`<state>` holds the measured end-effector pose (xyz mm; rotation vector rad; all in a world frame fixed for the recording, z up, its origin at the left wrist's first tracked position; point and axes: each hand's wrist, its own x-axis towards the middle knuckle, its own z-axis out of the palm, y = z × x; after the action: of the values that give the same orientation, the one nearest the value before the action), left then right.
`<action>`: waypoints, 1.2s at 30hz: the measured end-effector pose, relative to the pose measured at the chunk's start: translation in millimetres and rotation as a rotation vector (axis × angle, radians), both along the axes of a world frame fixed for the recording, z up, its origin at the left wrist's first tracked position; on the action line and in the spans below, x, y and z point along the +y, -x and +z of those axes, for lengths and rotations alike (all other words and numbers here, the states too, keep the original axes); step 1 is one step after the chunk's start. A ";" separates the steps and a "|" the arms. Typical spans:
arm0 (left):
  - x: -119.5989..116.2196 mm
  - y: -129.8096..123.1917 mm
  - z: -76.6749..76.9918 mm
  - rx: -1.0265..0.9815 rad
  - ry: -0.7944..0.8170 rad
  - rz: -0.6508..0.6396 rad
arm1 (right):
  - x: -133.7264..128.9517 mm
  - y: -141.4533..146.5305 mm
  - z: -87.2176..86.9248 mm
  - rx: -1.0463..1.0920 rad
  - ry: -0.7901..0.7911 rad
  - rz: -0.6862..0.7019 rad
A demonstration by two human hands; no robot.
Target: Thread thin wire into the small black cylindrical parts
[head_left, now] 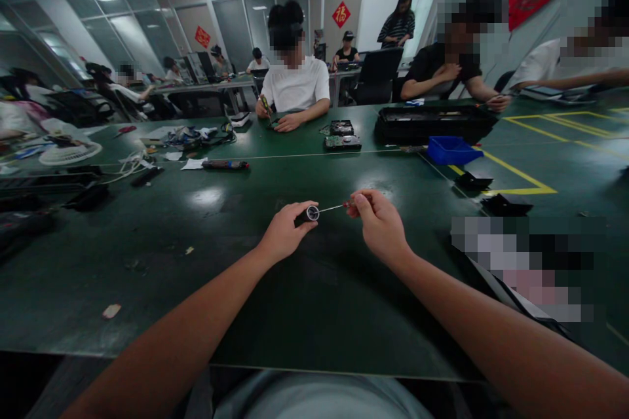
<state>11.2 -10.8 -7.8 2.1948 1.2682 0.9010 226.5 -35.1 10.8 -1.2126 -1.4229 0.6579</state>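
Observation:
My left hand is closed around a small black cylindrical part with a pale ring at its end, which faces right. Between thumb and fingers, my right hand grips a screwdriver by its reddish handle. The thin metal shaft points left, and its tip meets the ringed end of the cylinder; how far it goes in, I cannot tell. Both hands are held just above the green table, near its middle.
Across the table a person in a white shirt works with a screwdriver. Hard drives, a long black case and a blue bin stand beyond my hands. Cables and a white fan grille lie left.

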 end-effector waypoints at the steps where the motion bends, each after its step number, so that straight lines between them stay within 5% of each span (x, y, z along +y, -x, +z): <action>1: 0.0 0.2 0.2 0.007 -0.005 -0.001 | 0.0 -0.1 -0.2 -0.005 -0.003 0.013; 21: -0.3 2.5 -0.4 0.066 -0.059 -0.033 | -5.3 -3.6 8.4 -0.398 -0.084 -0.095; 31: 0.8 3.1 -0.3 0.097 -0.070 -0.012 | -9.1 -4.2 11.9 -0.385 -0.138 0.136; 36: 0.4 3.1 -1.7 0.107 -0.068 -0.034 | -10.6 -3.1 13.3 -0.382 -0.035 0.141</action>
<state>8.1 -10.4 -9.5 2.3383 1.2620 0.8354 229.7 -45.7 24.1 -1.2639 -1.8429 0.5101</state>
